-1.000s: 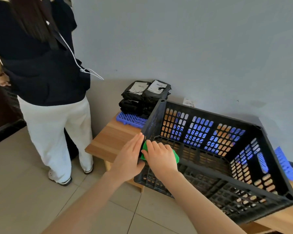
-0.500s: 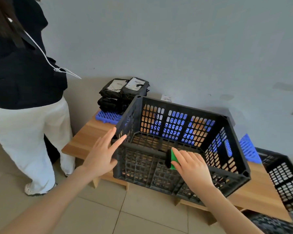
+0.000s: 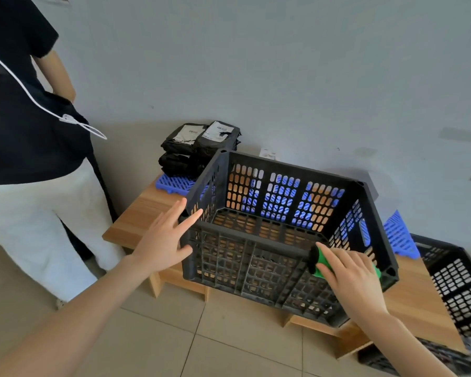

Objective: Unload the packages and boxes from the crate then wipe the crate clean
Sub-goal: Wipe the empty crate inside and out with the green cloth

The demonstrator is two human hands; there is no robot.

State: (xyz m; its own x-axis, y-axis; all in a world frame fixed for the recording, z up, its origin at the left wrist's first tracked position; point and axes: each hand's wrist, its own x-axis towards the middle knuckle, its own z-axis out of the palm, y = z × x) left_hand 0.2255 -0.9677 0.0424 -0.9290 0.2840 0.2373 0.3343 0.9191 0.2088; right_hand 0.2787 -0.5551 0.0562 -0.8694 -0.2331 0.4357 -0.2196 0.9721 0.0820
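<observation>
A black slotted crate (image 3: 259,235) stands on a low wooden platform (image 3: 144,213), with nothing visible inside it. My left hand (image 3: 165,240) lies flat against the crate's near left corner, fingers straight. My right hand (image 3: 351,276) presses a green cloth (image 3: 322,263) onto the near rim, towards its right end; the fingers lie over the cloth. Black packages (image 3: 199,148) with white labels are stacked behind the crate's left corner.
A person in a black top and white trousers (image 3: 25,159) stands close on the left. Blue plastic grids (image 3: 174,183) lie on the platform behind and to the right of the crate. A second black crate (image 3: 457,289) sits at the right edge. Beige floor tiles lie below.
My right hand has slid the green cloth along the near rim from the left corner to the right end. My left hand has stayed at the left corner, now flat against it.
</observation>
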